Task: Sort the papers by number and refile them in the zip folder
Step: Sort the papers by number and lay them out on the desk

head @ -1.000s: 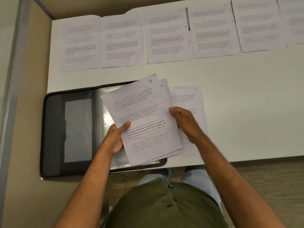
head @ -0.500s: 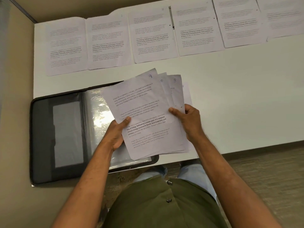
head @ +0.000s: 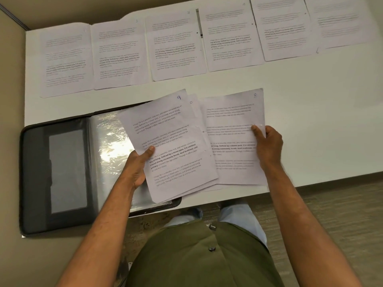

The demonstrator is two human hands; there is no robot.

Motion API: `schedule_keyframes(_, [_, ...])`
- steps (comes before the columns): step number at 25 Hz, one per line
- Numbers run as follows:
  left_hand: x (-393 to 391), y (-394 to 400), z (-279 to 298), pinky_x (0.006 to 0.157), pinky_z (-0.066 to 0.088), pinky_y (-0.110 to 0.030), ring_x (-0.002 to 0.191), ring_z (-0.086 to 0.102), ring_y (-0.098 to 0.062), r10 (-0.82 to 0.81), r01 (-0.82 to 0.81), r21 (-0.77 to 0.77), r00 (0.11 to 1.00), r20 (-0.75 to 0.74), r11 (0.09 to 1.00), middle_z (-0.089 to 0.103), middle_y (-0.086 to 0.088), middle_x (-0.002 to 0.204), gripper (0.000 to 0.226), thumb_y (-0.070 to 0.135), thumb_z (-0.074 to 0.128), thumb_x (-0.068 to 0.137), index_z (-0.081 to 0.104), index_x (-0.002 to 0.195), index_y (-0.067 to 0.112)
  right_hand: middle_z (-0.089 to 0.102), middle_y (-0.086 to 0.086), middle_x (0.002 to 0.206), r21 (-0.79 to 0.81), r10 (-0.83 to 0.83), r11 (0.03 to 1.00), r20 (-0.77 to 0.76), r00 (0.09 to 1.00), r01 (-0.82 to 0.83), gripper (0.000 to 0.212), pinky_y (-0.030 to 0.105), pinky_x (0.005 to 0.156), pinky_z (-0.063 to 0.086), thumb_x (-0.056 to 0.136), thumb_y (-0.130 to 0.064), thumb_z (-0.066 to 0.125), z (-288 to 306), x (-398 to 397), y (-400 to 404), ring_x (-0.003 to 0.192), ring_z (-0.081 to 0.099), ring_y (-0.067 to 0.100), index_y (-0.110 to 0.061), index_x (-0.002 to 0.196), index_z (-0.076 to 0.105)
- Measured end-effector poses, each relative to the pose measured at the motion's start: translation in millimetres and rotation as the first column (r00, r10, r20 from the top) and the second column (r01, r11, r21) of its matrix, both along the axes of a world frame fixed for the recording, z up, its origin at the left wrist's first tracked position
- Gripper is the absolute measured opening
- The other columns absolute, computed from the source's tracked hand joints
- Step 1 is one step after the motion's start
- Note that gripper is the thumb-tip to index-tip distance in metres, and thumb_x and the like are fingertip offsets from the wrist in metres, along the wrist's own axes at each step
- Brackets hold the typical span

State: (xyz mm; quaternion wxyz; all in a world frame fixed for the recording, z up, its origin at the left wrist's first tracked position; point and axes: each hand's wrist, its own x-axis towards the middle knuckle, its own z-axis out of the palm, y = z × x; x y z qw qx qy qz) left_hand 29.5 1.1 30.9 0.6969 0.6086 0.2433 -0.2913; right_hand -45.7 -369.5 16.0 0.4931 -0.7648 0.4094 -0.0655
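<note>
My left hand (head: 136, 165) grips a small stack of printed papers (head: 172, 148) by its left edge, thumb on top; the top sheet is marked 9 and a sheet behind it shows a 0. My right hand (head: 268, 147) pinches a single sheet marked 8 (head: 233, 131) at its right edge, held beside the stack and just right of it. The black zip folder (head: 56, 172) lies open on the table's front left, its clear plastic sleeves (head: 108, 139) partly under the stack. Several numbered papers (head: 176, 46) lie side by side in a row along the table's far edge.
The white table (head: 321, 121) has bare surface to the right of my hands. Its front edge runs just below my right hand, with floor beyond. A wall borders the table on the left.
My right hand has drawn the sheet marked 8 out of the stack and moved it to the right. The left hand keeps holding the rest.
</note>
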Motion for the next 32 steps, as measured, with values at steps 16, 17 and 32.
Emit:
schedule_keyframes(16, [-8.9,-68.5,0.1,0.109,0.047,-0.055,0.122,0.066,-0.027,0.117,-0.117,0.051,0.993,0.002,0.992,0.069,-0.006,0.133,0.045,0.013,0.065,0.098,0.057,0.142,0.016,0.007,0.008,0.175,-0.544,0.628,0.44,-0.383,0.678,-0.714,0.08,0.056,0.129,0.011,0.102,-0.067,0.041,-54.1,-38.6,-56.9,0.162,0.0,0.031,-0.024,0.167,0.018])
schedule_keyframes(17, [-10.7,-70.3,-1.0,0.109,0.047,-0.055,0.122,0.066,-0.026,0.123,-0.123,0.056,0.992,0.004,0.991,0.069,-0.005,0.134,0.046,0.014,0.065,0.098,0.056,0.143,0.015,0.006,0.007,0.175,-0.549,0.638,0.425,-0.383,0.668,-0.72,0.081,0.056,0.129,0.011,0.102,-0.067,0.041,-53.9,-40.8,-62.1,0.162,0.0,0.031,-0.024,0.167,0.018])
schedule_keyframes(32, [-5.5,-67.1,3.6,0.106,0.05,-0.052,0.12,0.068,-0.027,0.058,-0.058,-0.009,0.998,-0.002,0.998,0.07,-0.007,0.131,0.04,0.012,0.062,0.1,0.058,0.139,0.014,0.008,0.006,0.175,-0.533,0.641,0.44,-0.376,0.669,-0.722,0.082,0.056,0.129,0.013,0.102,-0.07,0.036,-46.5,-38.0,-73.3,0.162,0.001,0.028,-0.024,0.167,0.018])
